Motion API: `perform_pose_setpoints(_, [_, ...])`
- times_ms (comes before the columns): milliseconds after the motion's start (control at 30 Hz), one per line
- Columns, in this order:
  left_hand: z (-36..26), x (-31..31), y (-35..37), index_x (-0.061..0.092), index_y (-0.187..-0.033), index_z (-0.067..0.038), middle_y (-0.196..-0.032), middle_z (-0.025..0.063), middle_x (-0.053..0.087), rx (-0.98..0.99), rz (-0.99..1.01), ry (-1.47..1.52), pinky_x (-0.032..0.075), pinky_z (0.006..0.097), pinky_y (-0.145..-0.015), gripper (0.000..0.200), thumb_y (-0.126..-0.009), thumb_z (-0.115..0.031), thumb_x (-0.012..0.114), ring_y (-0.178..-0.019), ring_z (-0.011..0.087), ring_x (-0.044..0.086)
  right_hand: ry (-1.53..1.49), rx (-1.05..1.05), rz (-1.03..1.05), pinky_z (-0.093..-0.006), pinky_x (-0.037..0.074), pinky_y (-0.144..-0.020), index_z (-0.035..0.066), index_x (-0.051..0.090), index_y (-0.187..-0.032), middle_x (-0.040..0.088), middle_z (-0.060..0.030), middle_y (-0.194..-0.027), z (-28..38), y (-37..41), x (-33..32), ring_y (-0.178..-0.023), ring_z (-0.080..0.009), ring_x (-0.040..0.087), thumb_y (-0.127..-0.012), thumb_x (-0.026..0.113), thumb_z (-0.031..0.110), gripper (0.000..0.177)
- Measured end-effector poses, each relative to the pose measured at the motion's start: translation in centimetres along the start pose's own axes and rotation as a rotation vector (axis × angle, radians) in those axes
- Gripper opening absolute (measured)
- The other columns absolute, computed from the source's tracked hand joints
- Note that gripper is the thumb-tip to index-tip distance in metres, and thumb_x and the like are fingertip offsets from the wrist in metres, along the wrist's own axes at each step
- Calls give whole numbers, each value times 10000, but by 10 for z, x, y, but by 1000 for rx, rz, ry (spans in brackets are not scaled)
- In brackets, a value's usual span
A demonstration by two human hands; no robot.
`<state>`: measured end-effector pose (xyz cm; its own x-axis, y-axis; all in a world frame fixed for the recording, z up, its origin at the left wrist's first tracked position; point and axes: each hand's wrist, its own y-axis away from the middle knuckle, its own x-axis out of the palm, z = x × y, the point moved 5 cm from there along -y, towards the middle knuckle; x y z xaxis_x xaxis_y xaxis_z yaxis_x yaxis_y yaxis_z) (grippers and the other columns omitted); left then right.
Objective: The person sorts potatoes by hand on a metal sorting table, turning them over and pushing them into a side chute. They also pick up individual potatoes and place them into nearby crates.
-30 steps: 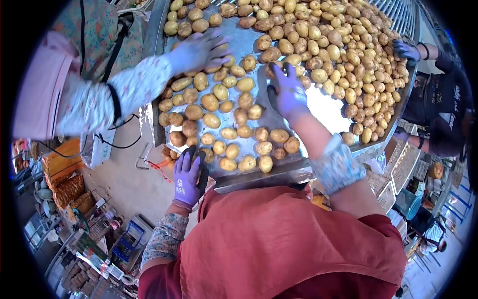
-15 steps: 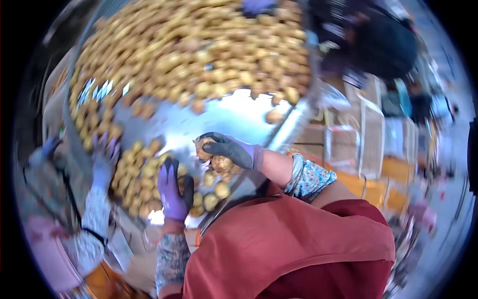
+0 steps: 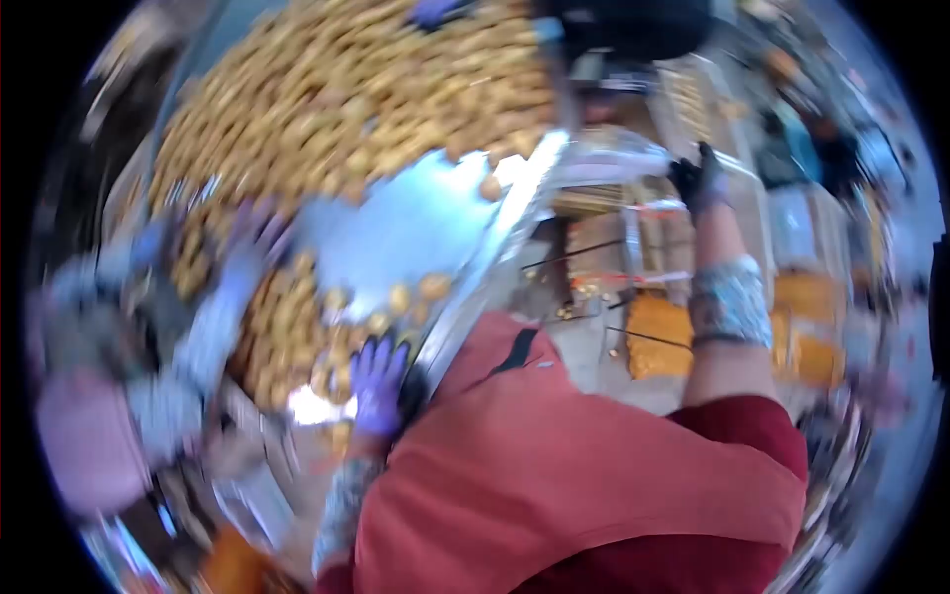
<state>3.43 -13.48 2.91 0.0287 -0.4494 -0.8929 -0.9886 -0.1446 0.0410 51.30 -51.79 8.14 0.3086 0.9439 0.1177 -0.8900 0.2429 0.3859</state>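
Note:
My left hand [image 3: 380, 384], in a purple glove with dark fingertips, rests at the near edge of the metal table [image 3: 396, 238]. Its fingers are spread, beside a small group of round, yellow-brown potatoes [image 3: 287, 346]. My right hand [image 3: 704, 180], in a dark and purple glove, is stretched out to the right, past the table's metal rim. Its fingers look apart, with nothing visible in them, above the crates and boxes. A large heap of potatoes [image 3: 366, 89] covers the far part of the table.
A co-worker's gloved hand [image 3: 259, 236] reaches over the potatoes from the left. Another person's purple glove [image 3: 435, 12] shows at the far heap. On the right are a crate of produce [image 3: 688, 99], boxes and orange sacks [image 3: 658, 337]. A person in dark clothing stands at the top.
My right hand has let go of the potatoes it held and swung right, beyond the table rim. The view has shifted. My left hand stays near the table edge.

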Motion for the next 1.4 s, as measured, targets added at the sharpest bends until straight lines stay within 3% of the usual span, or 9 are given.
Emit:
perform_pose_setpoints(233, [40, 8, 139, 557, -1293, -131, -1387, 117, 501, -265, 63, -116, 323, 540, -1071, 462, -851, -252, 618, -1295, 373, 439, 1181, -1517, 875, -417, 452, -956, 30, 523, -1320, 591, -190, -1193, -171, 170, 172, -1093, -337, 571, -851, 653, 235, 528])
perform_pose_setpoints(500, [26, 32, 83, 514, -1362, -139, -1407, 69, 520, -382, -121, 5, 290, 571, -1102, 502, -874, -244, 568, -1307, 304, 475, 1218, -467, 2163, -414, 449, -993, 23, 493, -1338, 563, -229, -1250, -249, 389, 217, -1179, -352, 552, -917, 582, 236, 480])
perform_pose_setpoints(533, [28, 13, 94, 537, -1342, -143, -1367, 61, 560, -334, -107, 37, 285, 581, -1101, 466, -883, -221, 554, -1319, 252, 471, 1155, -313, 1917, -358, 473, -935, 11, 526, -1295, 620, -161, -1138, -239, 362, 234, -1074, -258, 596, -943, 585, 254, 432])
perform_pose_setpoints(633, [66, -23, 116, 567, -1284, -91, -1259, 134, 620, -517, -77, 404, 454, 433, -996, 472, -823, -134, 660, -1197, 312, 574, 985, -1328, 1530, -349, 516, -827, -25, 557, -1232, 631, -133, -1038, -214, 296, 322, -968, -239, 613, -908, 646, 231, 422])
perform_pose_setpoints(700, [111, -39, 134, 558, -1267, -47, -1194, 178, 633, -642, -456, 506, 499, 406, -899, 473, -816, -111, 689, -1081, 339, 625, 1062, -1129, 1394, -304, 541, -862, 30, 505, -1311, 591, -149, -1174, -234, 266, 351, -1040, -221, 622, -917, 641, 92, 422])
perform_pose_setpoints(833, [160, -76, 80, 550, -1254, -15, -1077, 222, 638, -760, -825, -419, 480, 462, -919, 496, -831, -217, 712, -1005, 405, 616, 972, -1206, 1878, -450, 455, -965, 48, 547, -1260, 552, -210, -1283, -304, 356, 285, -1194, -368, 536, -878, 638, 287, 460])
perform_pose_setpoints(1000, [89, -12, 30, 513, -1350, -85, -1407, 98, 490, -538, 33, -176, 321, 525, -1074, 485, -877, -189, 536, -1338, 308, 417, 867, -999, 2242, -459, 446, -984, 31, 643, -1124, 643, -188, -1152, -268, 412, 297, -1150, -358, 580, -884, 582, 179, 289])
perform_pose_setpoints(1100, [38, 40, 65, 496, -1382, -127, -1446, 121, 472, -336, -217, 133, 300, 532, -1121, 519, -876, -210, 578, -1361, 289, 425, 954, -998, 1602, -386, 508, -762, 36, 595, -1203, 651, -141, -1059, -251, 384, 387, -917, -265, 648, -843, 702, 148, 392])
perform_pose_setpoints(1400, [204, -102, 74, 574, -1273, -126, -1269, 175, 561, -823, -603, -217, 492, 450, -898, 485, -792, -69, 595, -1066, 373, 589, 1246, -1199, 2167, -557, 290, -1112, 65, 515, -1330, 388, -252, -1456, -277, 410, 265, -1345, -456, 361, -842, 661, 221, 533])
